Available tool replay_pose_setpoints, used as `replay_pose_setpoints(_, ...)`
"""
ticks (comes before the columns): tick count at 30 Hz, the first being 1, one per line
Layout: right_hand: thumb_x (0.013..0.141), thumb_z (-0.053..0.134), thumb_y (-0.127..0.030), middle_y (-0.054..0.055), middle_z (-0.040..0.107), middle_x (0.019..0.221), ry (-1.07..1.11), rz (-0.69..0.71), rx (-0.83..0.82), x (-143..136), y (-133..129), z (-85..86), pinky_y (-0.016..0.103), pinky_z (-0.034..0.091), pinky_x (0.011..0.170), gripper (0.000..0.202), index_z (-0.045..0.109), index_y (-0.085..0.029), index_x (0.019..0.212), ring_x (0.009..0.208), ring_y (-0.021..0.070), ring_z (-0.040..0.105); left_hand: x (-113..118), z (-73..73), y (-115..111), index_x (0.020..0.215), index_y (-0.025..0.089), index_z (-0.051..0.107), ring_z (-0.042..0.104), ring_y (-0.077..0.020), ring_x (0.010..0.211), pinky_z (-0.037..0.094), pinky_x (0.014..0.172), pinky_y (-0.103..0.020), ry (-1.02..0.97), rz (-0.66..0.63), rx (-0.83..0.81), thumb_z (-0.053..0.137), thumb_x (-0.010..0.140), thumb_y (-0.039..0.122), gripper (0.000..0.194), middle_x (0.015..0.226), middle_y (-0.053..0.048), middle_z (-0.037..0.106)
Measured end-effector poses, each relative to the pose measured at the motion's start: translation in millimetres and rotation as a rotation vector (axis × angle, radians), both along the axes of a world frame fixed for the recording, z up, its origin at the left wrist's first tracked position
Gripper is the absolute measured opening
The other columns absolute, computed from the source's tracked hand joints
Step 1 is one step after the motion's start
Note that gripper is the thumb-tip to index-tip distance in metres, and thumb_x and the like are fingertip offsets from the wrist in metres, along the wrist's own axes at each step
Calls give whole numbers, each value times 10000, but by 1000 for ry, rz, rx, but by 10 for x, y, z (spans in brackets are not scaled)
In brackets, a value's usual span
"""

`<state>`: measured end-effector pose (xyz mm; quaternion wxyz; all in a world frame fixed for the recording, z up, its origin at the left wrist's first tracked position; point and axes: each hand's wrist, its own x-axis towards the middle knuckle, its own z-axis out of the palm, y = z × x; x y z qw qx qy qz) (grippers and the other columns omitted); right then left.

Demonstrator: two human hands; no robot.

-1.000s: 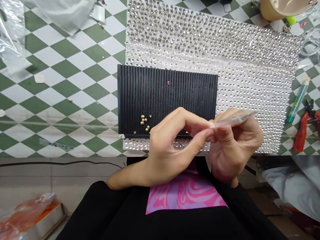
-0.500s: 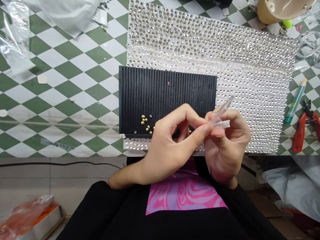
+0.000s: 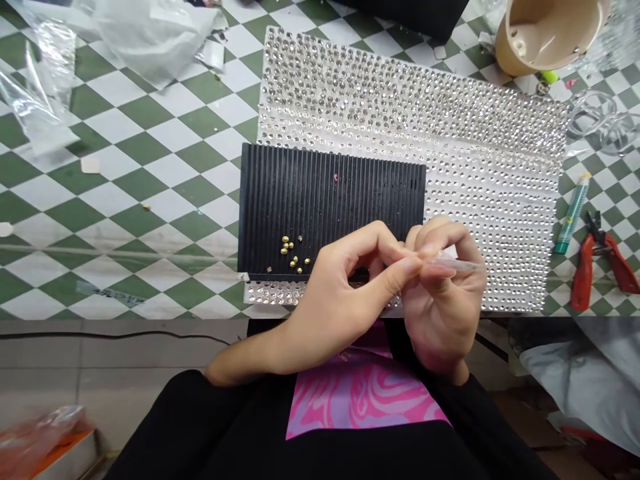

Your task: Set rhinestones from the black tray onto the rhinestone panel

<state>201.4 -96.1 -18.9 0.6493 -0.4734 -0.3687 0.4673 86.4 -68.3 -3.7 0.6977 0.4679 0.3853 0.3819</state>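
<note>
Plastic [image 3: 461, 264], thin and clear, lies between my two hands, held in the air in front of my chest and above the near edge of the tabletop [image 3: 165, 177]. Its long axis runs mostly left to right, tipped slightly down toward the free end, which points to my right. My left hand [image 3: 345, 293] is closed in a pinch, thumb and forefinger tips meeting at the left end. My right hand [image 3: 445, 300] grips too, thumb and forefinger just beside that pinch; what exactly sits between the tips is covered, so I can't tell how much each has hold of.

Of the two, my right hand is nearer to most of the length: the free part runs over its thumb, in front of its curled fingers, while my left reaches only the end. I judge that any pull would turn on this, left hand outward along the axis, right hand steadying the body. A small white scrap [image 3: 450, 251] shows just above the plastic; whether it belongs to it I can't say.

Left of the pinch and beyond it lies the black ridged mat [image 3: 300, 193], gold beads [image 3: 285, 251] at its near left part, well apart from the plastic.
</note>
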Motion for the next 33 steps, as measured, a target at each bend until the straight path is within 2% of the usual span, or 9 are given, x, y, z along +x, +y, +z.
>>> replay_pose_setpoints(7, 843, 711, -295, -19, 444, 718, -39, -17, 49, 68, 15, 4, 249, 388, 572, 156, 595, -218, 772, 652, 102, 464, 29, -57, -65, 855, 194, 613, 499, -72, 654, 424, 605, -195, 99, 84, 306, 698, 861, 204, 86, 798, 28, 606)
replay_pose_setpoints(11, 838, 715, -304, -21, 453, 680, -82, -37, 59, 114, 23, -10, 259, 392, 574, 141, 604, -238, 782, 647, 114, 465, 43, -100, -51, 979, 205, 598, 559, -89, 744, 473, 657, -207, 82, 82, 357, 736, 830, 217, 203, 918, 1, 617)
replay_pose_setpoints(15, 805, 743, -295, -37, 400, 637, -20, -20, 61, 118, 41, -13, 246, 388, 547, 224, 544, -235, 723, 592, 101, 416, 46, -123, -26, 971, 205, 616, 599, -116, 801, 506, 710, -232, 117, 71, 465, 721, 844, 244, 169, 904, -13, 633)
replay_pose_setpoints(21, 837, 700, -285, -44, 352, 615, 142, 86, 19, 112, 66, 10, 228, 359, 532, 305, 460, -197, 671, 561, 80, 398, 49, -151, -100, 1063, 246, 638, 647, -147, 881, 531, 807, -280, 219, 141, 624, 731, 821, 169, 271, 962, -15, 692)
replay_pose_setpoints(25, 854, 669, -299, -38, 374, 614, 167, 102, -32, 114, 47, 28, 228, 337, 510, 273, 494, -190, 675, 560, 83, 397, 40, -194, -114, 1087, 312, 661, 673, -159, 901, 552, 782, -274, 267, 200, 788, 727, 816, 149, 322, 997, -2, 709)
replay_pose_setpoints(27, 855, 665, -320, -35, 399, 622, 156, 82, -79, 115, 34, 39, 224, 350, 511, 259, 522, -189, 684, 569, 85, 409, 31, -191, -82, 1056, 322, 678, 680, -162, 912, 566, 791, -266, 300, 210, 891, 731, 805, 129, 321, 987, 3, 710)
replay_pose_setpoints(29, 850, 672, -335, -38, 422, 617, 145, 72, -111, 121, 29, 54, 211, 365, 508, 252, 542, -190, 688, 562, 80, 419, 22, -167, -37, 1007, 293, 696, 676, -155, 889, 575, 794, -252, 386, 251, 1063, 727, 798, 103, 284, 962, -6, 710)
replay_pose_setpoints(31, 840, 681, -330, -40, 450, 608, 149, 87, -113, 131, 37, 70, 190, 373, 499, 237, 562, -191, 689, 554, 72, 433, 15, -135, 3, 968, 229, 708, 664, -148, 850, 575, 792, -235, 496, 320, 1257, 730, 792, 86, 227, 921, -30, 710)
replay_pose_setpoints(33, 832, 685, -322, -42, 461, 596, 161, 118, -98, 137, 54, 84, 171, 378, 495, 229, 574, -188, 682, 538, 63, 432, 14, -111, 28, 949, 148, 710, 652, -150, 831, 571, 798, -228, 570, 376, 1375, 737, 791, 93, 169, 880, -63, 704)
